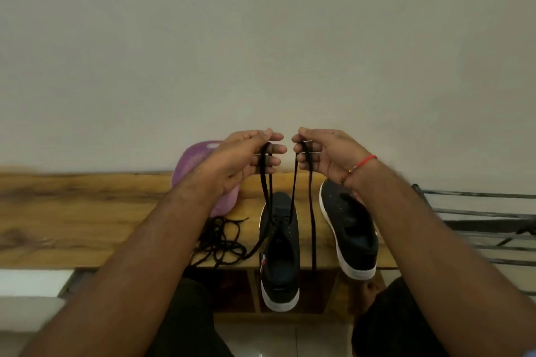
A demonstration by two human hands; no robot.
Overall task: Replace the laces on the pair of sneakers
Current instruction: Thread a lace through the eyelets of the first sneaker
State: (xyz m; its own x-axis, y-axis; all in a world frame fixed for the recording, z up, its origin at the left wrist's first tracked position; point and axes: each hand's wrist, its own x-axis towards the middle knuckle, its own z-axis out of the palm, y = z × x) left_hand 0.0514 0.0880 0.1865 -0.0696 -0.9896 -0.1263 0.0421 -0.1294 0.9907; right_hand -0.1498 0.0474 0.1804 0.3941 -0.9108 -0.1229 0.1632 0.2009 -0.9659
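Note:
Two dark sneakers with white soles lie on a wooden bench [87, 211]. The left sneaker [280, 252] sits in the middle with its heel over the front edge; the right sneaker [349, 229] lies beside it. A black lace [294, 182] runs up from the left sneaker's front eyelets. My left hand [246, 158] pinches one strand of it and my right hand [324, 153] pinches the other, both raised above the shoe. The loose ends hang down, one past the bench edge. A tangled pile of black laces [222, 240] lies left of the sneaker.
A purple perforated plastic object [200, 171] sits on the bench behind my left hand, against the plain wall. A black metal rack [478, 223] stands to the right of the bench. My knees in dark clothing are below the bench edge.

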